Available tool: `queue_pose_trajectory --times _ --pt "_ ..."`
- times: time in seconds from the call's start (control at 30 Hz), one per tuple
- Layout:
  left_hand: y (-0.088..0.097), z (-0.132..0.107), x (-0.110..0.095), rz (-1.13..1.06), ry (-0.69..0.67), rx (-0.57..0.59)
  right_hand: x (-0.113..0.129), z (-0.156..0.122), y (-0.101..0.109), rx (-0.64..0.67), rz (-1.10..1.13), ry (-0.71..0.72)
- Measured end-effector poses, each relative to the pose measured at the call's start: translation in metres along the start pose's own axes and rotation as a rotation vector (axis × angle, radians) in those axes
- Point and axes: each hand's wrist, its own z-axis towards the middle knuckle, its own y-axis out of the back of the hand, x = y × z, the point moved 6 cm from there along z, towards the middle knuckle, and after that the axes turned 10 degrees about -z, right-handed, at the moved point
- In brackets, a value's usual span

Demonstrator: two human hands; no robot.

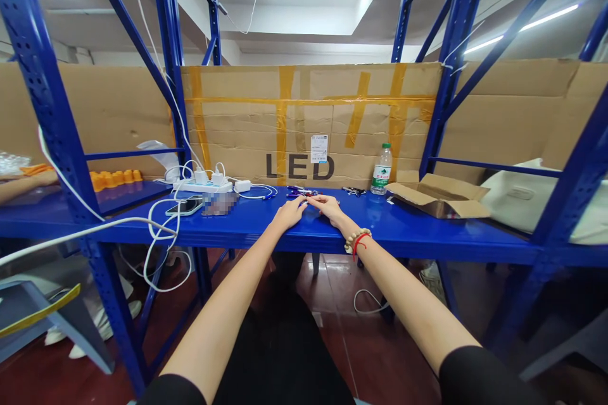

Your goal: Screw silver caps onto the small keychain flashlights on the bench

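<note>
Our left hand (pixel 291 211) and right hand (pixel 329 207) rest palm-down on the blue shelf (pixel 427 228), fingertips nearly meeting, fingers loosely stretched and clasping nothing. A scatter of small purple and red parts (pixel 302 191) lies just beyond the fingertips at twelve o'clock, before a taped cardboard wall (pixel 237 133). A water bottle (pixel 382 169) stands at two o'clock and a cardboard box (pixel 439 198), flaps open, at three. A power strip (pixel 203 186) and a phone (pixel 184 205) sit near nine. Another person's arm (pixel 23 185) lies at far left.
</note>
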Motion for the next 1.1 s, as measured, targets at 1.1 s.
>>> queue_pose_trajectory --times 1.1 --pt "0.0 0.003 0.012 -0.024 0.075 -0.011 -0.003 0.0 -0.009 0.168 0.01 -0.008"
